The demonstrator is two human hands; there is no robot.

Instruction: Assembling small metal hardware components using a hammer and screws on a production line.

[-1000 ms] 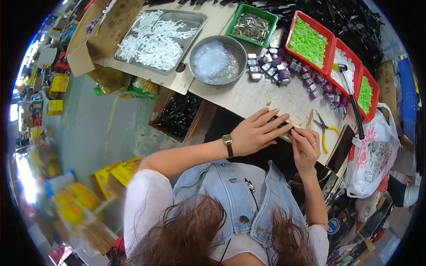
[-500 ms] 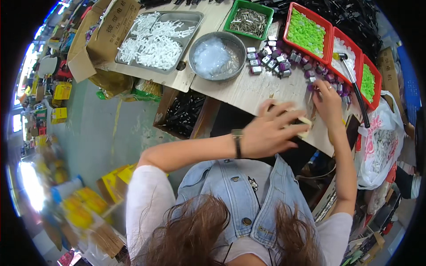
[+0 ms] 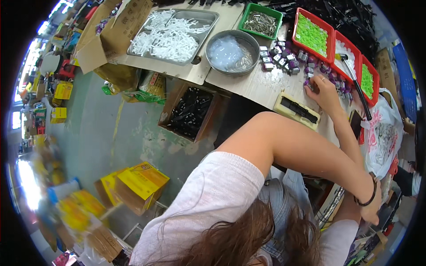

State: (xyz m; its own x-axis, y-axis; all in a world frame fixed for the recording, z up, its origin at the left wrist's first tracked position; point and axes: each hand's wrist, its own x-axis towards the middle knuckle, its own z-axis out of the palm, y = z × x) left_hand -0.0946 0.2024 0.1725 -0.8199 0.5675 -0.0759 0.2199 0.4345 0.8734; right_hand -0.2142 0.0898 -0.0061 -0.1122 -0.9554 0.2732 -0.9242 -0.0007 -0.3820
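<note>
My right hand [image 3: 325, 92] is at the table's right part, thumb and fingers closed around a small purple-and-silver motor [image 3: 307, 84]. Just nearer to me lies a cream-coloured block fixture [image 3: 279, 105] with a long black plastic part [image 3: 300, 110] set in its slot. My left arm reaches across my body to the right, over the right forearm. My left hand [image 3: 370, 207], with a dark band at the wrist, is low by my right upper arm; its fingers are mostly hidden. Many more motors [image 3: 279, 57] are spread loose beyond the right hand.
Red trays [image 3: 330, 42] of green and white small parts line the right, a black-handled tool [image 3: 361, 99] across them. Farther left are a green tray [image 3: 278, 27] of metal pins, a round metal bowl [image 3: 208, 62] and a steel tray [image 3: 212, 22] of white parts. A plastic bag [image 3: 381, 133] hangs at the right edge.
My left hand has left the cream fixture and swung far right and down toward my right upper arm, uncovering the fixture. My right hand has barely moved. The view has shifted slightly.
</note>
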